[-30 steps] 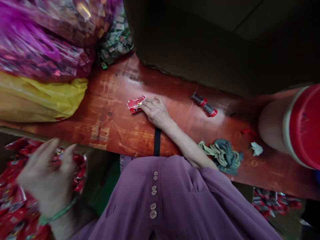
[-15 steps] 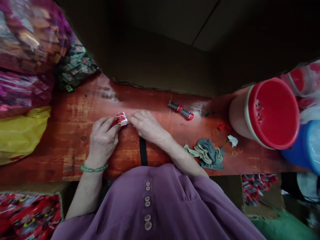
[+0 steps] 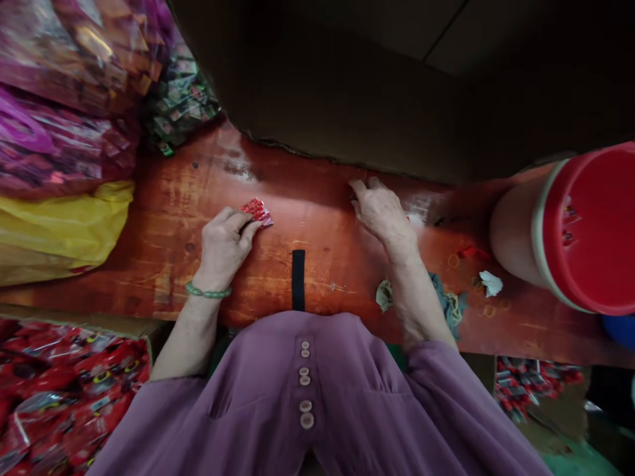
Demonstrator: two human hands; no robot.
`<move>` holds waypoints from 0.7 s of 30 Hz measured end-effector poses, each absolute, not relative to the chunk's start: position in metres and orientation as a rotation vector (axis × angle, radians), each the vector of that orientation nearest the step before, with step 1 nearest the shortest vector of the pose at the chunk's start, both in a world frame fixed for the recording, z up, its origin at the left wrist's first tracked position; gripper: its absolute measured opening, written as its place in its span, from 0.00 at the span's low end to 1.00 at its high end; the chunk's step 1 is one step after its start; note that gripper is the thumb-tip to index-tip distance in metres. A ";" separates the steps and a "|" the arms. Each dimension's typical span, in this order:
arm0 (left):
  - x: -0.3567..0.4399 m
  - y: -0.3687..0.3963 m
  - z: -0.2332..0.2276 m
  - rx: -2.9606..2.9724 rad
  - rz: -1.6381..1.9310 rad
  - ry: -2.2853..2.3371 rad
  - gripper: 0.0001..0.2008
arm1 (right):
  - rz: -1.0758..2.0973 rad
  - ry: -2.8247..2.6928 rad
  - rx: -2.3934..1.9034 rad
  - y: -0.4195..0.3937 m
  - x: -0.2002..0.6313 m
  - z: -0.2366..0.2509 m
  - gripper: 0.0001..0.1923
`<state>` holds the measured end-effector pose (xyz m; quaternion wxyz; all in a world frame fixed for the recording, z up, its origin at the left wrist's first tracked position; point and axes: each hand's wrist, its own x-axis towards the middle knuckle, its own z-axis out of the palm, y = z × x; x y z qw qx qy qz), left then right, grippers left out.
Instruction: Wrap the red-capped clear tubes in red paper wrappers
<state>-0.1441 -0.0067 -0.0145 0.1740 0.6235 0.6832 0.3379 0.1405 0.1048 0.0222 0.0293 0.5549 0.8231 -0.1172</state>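
Your left hand (image 3: pixel 223 246) rests on the red-brown wooden tabletop (image 3: pixel 317 218), fingers curled and pinching a small stack of red sachets (image 3: pixel 256 211) at the fingertips; the stack sits just past your thumb and forefinger, touching the wood. A green bead bracelet (image 3: pixel 207 291) circles that wrist. Your right hand (image 3: pixel 381 213) lies well apart from the left, farther along the tabletop and close to the dark cardboard box (image 3: pixel 377 86) that stands behind both hands; its fingers are bent down onto the wood, and whatever is beneath them is hidden, so you cannot tell whether they grip anything. Between your two hands, nearer your body, a short black strap (image 3: pixel 298 287) hangs over the tabletop's near edge. Just beside your right forearm lies a crumpled grey-green cloth (image 3: pixel 449 305), partly covered by the arm, and beyond it, away from your right hand, sit a scrap of white paper (image 3: pixel 491 283) and a few thin rubber bands (image 3: pixel 452 260). Further out on that side a red bucket (image 3: pixel 580 228) lies tipped with its mouth toward you. Out past your left hand are a yellow plastic bag (image 3: pixel 64 228), bulging pink-purple bags of wrapped sweets (image 3: pixel 59 99) and a clear bag of green packets (image 3: pixel 178 106). Below your left arm, off the tabletop, is a box of red sachet packs (image 3: pixel 59 390).
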 end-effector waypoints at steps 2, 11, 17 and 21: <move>-0.141 -0.007 -0.009 1.839 0.807 1.996 0.12 | -0.361 2.577 1.677 0.097 0.137 0.028 0.20; -0.137 0.000 0.003 1.947 0.578 2.088 0.11 | -0.908 2.858 1.735 0.074 0.163 0.025 0.17; -0.139 0.001 -0.002 1.919 0.751 2.122 0.09 | -1.158 2.709 1.854 0.052 0.168 0.003 0.05; -0.137 -0.008 -0.005 2.006 0.783 2.058 0.09 | -1.920 2.377 1.997 0.035 0.158 -0.004 0.14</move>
